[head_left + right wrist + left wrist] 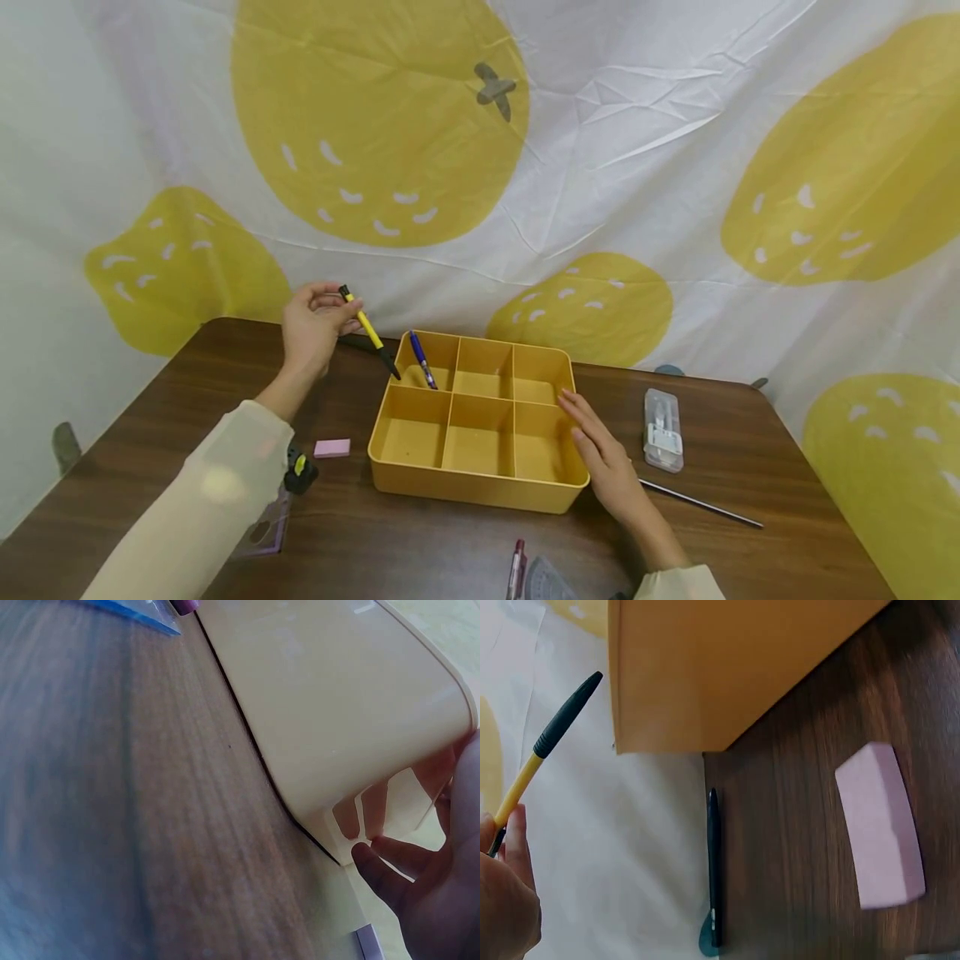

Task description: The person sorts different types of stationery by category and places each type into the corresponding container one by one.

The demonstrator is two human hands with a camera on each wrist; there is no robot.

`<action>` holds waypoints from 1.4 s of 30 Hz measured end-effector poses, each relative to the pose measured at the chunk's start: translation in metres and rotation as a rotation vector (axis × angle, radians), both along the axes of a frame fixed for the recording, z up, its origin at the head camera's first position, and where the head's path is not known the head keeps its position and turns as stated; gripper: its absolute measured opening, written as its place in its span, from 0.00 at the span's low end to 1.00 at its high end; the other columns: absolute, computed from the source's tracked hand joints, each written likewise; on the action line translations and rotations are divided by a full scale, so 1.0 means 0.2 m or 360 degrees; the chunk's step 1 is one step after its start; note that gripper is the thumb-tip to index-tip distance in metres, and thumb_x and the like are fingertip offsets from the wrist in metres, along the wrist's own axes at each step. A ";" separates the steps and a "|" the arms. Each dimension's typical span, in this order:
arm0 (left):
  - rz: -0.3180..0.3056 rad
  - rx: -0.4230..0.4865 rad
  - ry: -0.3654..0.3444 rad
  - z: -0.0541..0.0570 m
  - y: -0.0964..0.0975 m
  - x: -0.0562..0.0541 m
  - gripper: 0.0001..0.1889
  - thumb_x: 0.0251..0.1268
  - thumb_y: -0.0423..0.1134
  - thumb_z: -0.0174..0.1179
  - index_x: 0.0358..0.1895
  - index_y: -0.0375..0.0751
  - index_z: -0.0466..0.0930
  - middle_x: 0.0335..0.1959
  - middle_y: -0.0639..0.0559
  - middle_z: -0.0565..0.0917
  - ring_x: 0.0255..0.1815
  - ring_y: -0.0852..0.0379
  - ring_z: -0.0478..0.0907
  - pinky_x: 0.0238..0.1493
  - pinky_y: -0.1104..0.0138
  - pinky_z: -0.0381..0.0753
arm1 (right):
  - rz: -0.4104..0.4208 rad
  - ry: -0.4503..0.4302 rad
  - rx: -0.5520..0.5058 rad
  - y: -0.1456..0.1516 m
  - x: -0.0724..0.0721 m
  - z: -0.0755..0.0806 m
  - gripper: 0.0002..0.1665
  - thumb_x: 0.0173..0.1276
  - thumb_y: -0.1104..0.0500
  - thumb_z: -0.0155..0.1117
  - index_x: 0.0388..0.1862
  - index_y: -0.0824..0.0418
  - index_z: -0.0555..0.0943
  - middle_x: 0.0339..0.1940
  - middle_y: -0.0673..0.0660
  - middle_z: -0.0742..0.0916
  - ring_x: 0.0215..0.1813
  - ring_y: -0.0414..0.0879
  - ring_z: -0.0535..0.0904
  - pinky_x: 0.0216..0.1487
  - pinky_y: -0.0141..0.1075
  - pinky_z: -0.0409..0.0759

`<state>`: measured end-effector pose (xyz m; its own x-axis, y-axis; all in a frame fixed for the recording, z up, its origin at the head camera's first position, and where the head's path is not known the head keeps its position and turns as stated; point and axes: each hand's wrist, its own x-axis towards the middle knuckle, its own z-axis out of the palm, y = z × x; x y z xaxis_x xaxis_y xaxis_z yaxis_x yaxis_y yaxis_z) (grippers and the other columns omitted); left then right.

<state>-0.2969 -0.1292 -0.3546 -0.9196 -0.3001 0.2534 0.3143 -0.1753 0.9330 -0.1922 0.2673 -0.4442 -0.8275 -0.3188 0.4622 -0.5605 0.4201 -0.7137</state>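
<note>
My left hand pinches a yellow pen with black ends. Its dark tip points down at the back left corner of a yellow six-compartment box. Inside the back left compartment a blue pen leans, tilted. The left wrist view shows the held pen beside the box's outer wall. At the box's right side is my right hand, fingers extended, touching the rim and side wall. In the right wrist view its fingers lie along the box's outside.
A pink eraser lies left of the box, and a dark pen lies behind it. To the right are a clear plastic case and a thin silver rod. A red pen and a grey translucent piece lie in front.
</note>
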 end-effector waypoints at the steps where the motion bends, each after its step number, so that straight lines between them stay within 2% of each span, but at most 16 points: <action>1: 0.0001 -0.0009 -0.0006 0.00 0.01 0.00 0.18 0.54 0.22 0.66 0.48 0.28 0.72 0.32 0.44 0.73 0.25 0.59 0.80 0.32 0.65 0.83 | 0.0002 0.0003 0.0000 0.00 0.00 0.00 0.25 0.78 0.65 0.42 0.72 0.59 0.66 0.74 0.61 0.63 0.76 0.47 0.47 0.71 0.27 0.46; 6: 0.0004 -0.0048 -0.0056 -0.03 0.06 -0.01 0.19 0.55 0.23 0.66 0.49 0.27 0.72 0.32 0.44 0.73 0.26 0.60 0.80 0.32 0.65 0.83 | 0.0019 0.0024 -0.0004 0.00 0.00 -0.01 0.24 0.77 0.67 0.42 0.71 0.62 0.66 0.74 0.60 0.63 0.76 0.48 0.48 0.71 0.28 0.46; 13: -0.0015 -0.0106 -0.0036 -0.06 0.12 -0.02 0.20 0.55 0.24 0.66 0.51 0.24 0.71 0.32 0.43 0.73 0.25 0.60 0.79 0.31 0.66 0.83 | 0.0013 0.0023 -0.0010 0.01 -0.01 -0.01 0.24 0.77 0.66 0.43 0.71 0.63 0.66 0.74 0.60 0.63 0.76 0.48 0.48 0.71 0.28 0.46; 24: -0.0016 -0.0239 -0.0064 -0.14 0.15 -0.02 0.19 0.55 0.23 0.66 0.49 0.25 0.72 0.31 0.43 0.74 0.23 0.62 0.79 0.30 0.65 0.84 | 0.0019 0.0033 -0.0011 0.00 -0.01 0.00 0.24 0.77 0.67 0.43 0.70 0.66 0.66 0.74 0.59 0.63 0.76 0.48 0.48 0.71 0.29 0.46; 30: -0.0053 -0.0290 -0.0076 -0.17 0.17 -0.01 0.20 0.55 0.25 0.68 0.50 0.28 0.73 0.32 0.42 0.75 0.24 0.62 0.79 0.32 0.62 0.84 | 0.0017 0.0022 -0.0017 0.01 -0.01 -0.01 0.25 0.77 0.67 0.43 0.71 0.62 0.66 0.74 0.59 0.63 0.76 0.49 0.48 0.71 0.29 0.46; 34: -0.0052 -0.0389 -0.0089 -0.19 0.19 0.00 0.19 0.56 0.29 0.68 0.49 0.30 0.74 0.32 0.42 0.76 0.25 0.61 0.79 0.34 0.57 0.84 | 0.0018 0.0022 -0.0011 0.01 -0.01 -0.01 0.25 0.77 0.68 0.43 0.71 0.60 0.66 0.74 0.60 0.63 0.76 0.49 0.48 0.71 0.29 0.46; 37: -0.0046 -0.0409 -0.0042 -0.21 0.19 0.00 0.16 0.57 0.30 0.68 0.48 0.32 0.76 0.31 0.41 0.77 0.26 0.57 0.81 0.33 0.55 0.83 | 0.0011 0.0011 -0.0006 0.00 0.00 0.01 0.26 0.76 0.69 0.43 0.71 0.61 0.66 0.74 0.60 0.63 0.76 0.50 0.49 0.71 0.28 0.46; 38: -0.0051 -0.0410 -0.0032 -0.19 0.20 0.01 0.16 0.57 0.30 0.67 0.48 0.30 0.76 0.31 0.39 0.77 0.27 0.53 0.82 0.33 0.54 0.83 | 0.0008 0.0001 -0.0005 -0.01 0.02 0.04 0.25 0.76 0.70 0.43 0.71 0.63 0.66 0.74 0.61 0.63 0.76 0.51 0.49 0.71 0.28 0.46; 42: -0.0022 -0.0412 0.0041 -0.20 0.21 0.01 0.14 0.58 0.31 0.67 0.45 0.29 0.77 0.30 0.37 0.78 0.27 0.48 0.83 0.30 0.57 0.83 | 0.0002 -0.0006 -0.0002 -0.02 0.03 0.06 0.25 0.75 0.70 0.43 0.70 0.63 0.66 0.74 0.62 0.63 0.76 0.52 0.49 0.71 0.28 0.46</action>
